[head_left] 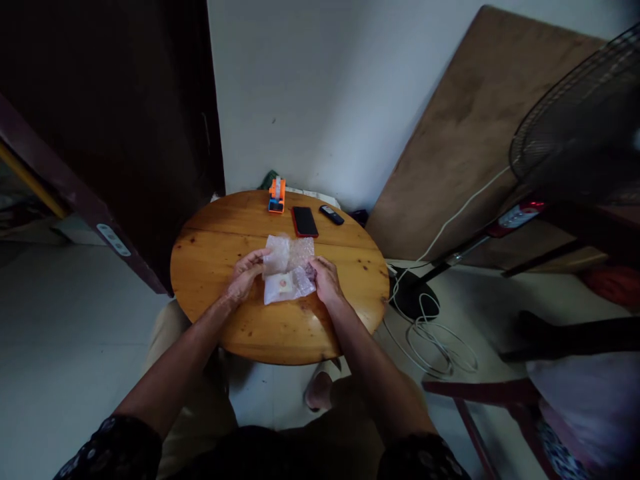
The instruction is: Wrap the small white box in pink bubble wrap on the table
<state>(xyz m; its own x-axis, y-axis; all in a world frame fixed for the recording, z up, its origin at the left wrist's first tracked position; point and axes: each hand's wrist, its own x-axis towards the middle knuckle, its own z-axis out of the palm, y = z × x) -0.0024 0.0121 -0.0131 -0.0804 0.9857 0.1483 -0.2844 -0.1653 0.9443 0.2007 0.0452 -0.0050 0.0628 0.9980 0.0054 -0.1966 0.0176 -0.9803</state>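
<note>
A sheet of clear bubble wrap (290, 253) lies on the round wooden table (210, 267), folded over a small white packet (285, 287) with a pale orange spot. My left hand (245, 273) pinches the wrap's left edge with curled fingers. On the other side, my right hand (325, 279) grips the wrap's right edge where it meets the packet. Both hands rest on the tabletop.
At the table's far side stand an orange and blue gadget (277, 195), a black phone in a red case (305, 221) and a small dark remote (331, 214). A standing fan (580, 133) with coiled white cable (435, 333) is at right; a brown board (470, 133) leans on the wall.
</note>
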